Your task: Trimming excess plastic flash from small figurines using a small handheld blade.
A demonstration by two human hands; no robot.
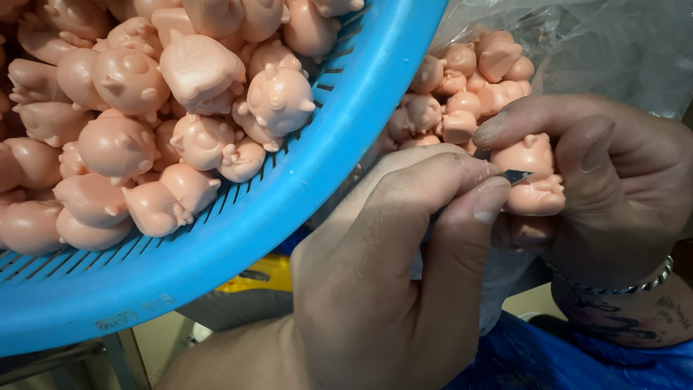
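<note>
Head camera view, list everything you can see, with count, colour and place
Basket: one, blue, slotted, upper left.
Figurines in basket: many, pink, piled inside.
Clear bag: one, upper right.
Figurines in bag: a heap, pink, beside the basket's rim.
Held figurine: one, pink, in the right hand.
Blade: one, small, dark, touching the held figurine.
Bracelet: one, silver, right wrist.
Left hand: grip on the blade, centre.
Right hand: grip on the held figurine, right.

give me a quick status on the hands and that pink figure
Left hand grips a small blade, tip against the pink figure. Right hand holds that figure. Blue basket of figures close at left, nothing between.
</note>
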